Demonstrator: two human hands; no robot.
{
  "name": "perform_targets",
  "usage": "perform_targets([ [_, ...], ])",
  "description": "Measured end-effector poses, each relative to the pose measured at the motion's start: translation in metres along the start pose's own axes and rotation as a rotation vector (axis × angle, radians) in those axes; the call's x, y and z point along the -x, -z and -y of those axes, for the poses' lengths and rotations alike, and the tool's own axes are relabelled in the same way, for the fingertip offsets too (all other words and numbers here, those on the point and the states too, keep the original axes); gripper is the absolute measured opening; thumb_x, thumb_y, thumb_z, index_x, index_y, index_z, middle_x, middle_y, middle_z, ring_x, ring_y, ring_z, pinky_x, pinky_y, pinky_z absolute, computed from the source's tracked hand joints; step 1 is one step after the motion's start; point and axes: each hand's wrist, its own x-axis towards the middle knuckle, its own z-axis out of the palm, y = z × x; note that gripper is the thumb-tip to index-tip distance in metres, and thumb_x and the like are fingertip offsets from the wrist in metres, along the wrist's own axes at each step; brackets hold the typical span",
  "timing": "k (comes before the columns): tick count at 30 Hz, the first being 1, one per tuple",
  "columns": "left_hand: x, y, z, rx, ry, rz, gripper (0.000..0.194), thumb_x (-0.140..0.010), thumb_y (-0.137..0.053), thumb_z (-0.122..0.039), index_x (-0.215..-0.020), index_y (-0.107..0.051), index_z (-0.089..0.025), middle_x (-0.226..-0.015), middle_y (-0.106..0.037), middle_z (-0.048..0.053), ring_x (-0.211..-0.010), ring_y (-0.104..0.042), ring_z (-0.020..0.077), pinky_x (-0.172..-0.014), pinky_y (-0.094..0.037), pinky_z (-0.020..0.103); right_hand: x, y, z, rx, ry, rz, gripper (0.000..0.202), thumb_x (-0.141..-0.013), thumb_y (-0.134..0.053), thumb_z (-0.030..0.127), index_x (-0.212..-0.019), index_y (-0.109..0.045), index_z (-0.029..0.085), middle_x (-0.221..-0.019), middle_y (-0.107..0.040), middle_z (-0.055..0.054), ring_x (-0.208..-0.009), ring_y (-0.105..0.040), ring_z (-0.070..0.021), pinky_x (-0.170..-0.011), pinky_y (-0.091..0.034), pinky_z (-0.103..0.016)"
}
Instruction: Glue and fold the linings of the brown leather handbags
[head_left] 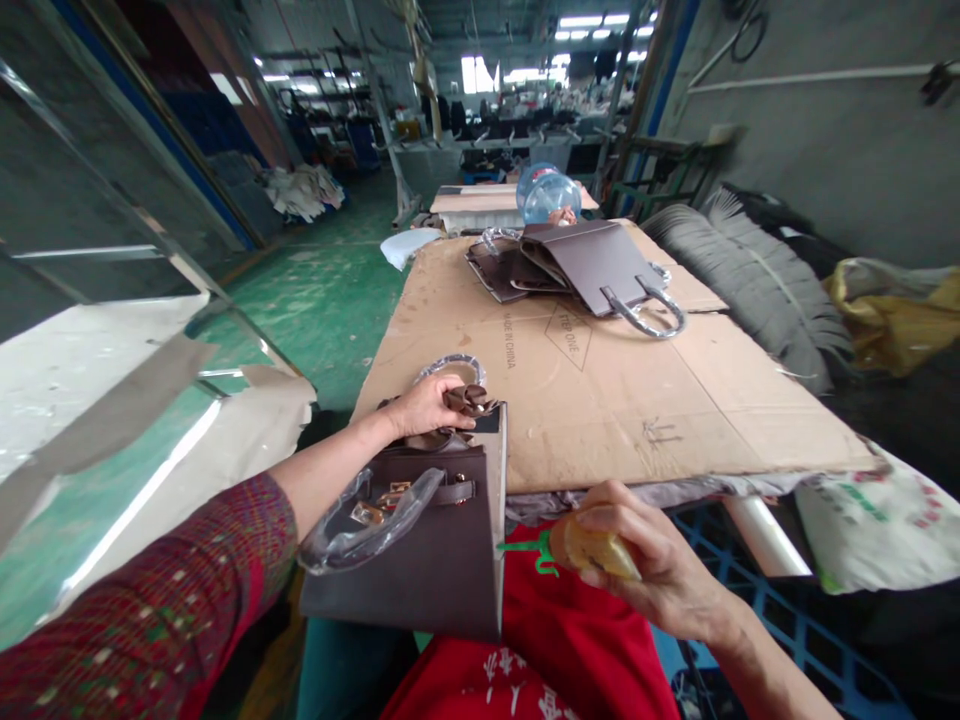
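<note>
A dark brown handbag [420, 565] leans across the lap at the table's near edge, its plastic-wrapped handle [382, 540] hanging over the front by gold-coloured hardware. At the bag's top, my left hand [431, 408] is closed on a bunched brown leather strip [469, 400]. A second wrapped handle [454, 368] arches behind that hand. My right hand [637, 550] wraps round a yellowish squeeze bottle [592, 545] with a green nozzle. The nozzle's thin tip points left and reaches the bag's right side edge; whether it touches I cannot tell.
Cardboard [600, 420] covers the table. More brown handbags [577, 260] lie at its far end, with a large blue water bottle [547, 193] behind them. A white sack [885, 520] and a blue plastic crate [780, 610] are at right; a metal-framed rack [225, 300] stands at left.
</note>
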Motion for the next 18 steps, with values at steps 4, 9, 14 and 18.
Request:
perform_targets([
  [4,-0.0006,-0.0003,0.0015,0.001,-0.003,0.006,0.040,-0.063,-0.087,-0.042,-0.087,-0.069,-0.016,-0.074,-0.064,-0.005,-0.073,-0.058,0.0149,-0.070,-0.044,0.027,0.0028,-0.0031,-0.0005,-0.036,0.005,-0.016,0.027,-0.097,-0.070,0.028,-0.120,-0.057,0.030,-0.108,-0.060,-0.005,-0.093,-0.060,-0.0229,-0.078,-0.050,-0.037],
  [9,-0.0008,0.0005,0.0013,-0.047,-0.006,-0.017,0.038,-0.062,-0.088,-0.042,-0.082,-0.068,-0.015,-0.071,-0.061,-0.005,-0.072,-0.056,0.0148,-0.071,-0.042,0.027,0.0018,-0.0055,0.0020,-0.059,-0.023,-0.012,0.025,-0.097,-0.071,0.026,-0.118,-0.059,0.029,-0.105,-0.059,-0.003,-0.091,-0.058,-0.0207,-0.077,-0.048,-0.035],
  [14,-0.0008,0.0024,-0.0018,-0.092,-0.003,-0.014,0.035,-0.063,-0.087,-0.040,-0.079,-0.066,-0.015,-0.069,-0.059,-0.006,-0.070,-0.055,0.0149,-0.069,-0.042,0.027,0.0022,-0.0062,0.0032,-0.081,-0.013,-0.030,0.026,-0.098,-0.070,0.027,-0.121,-0.058,0.029,-0.107,-0.058,-0.003,-0.093,-0.058,-0.0204,-0.079,-0.047,-0.035],
  [18,-0.0007,0.0034,-0.0017,-0.118,-0.006,-0.013,0.035,-0.064,-0.086,-0.041,-0.081,-0.068,-0.015,-0.072,-0.061,-0.004,-0.073,-0.057,0.0158,-0.070,-0.042,0.028,0.0063,-0.0093,0.0008,-0.081,-0.087,0.000,0.023,-0.097,-0.071,0.029,-0.117,-0.059,0.029,-0.104,-0.058,-0.002,-0.090,-0.056,-0.0198,-0.076,-0.045,-0.035],
])
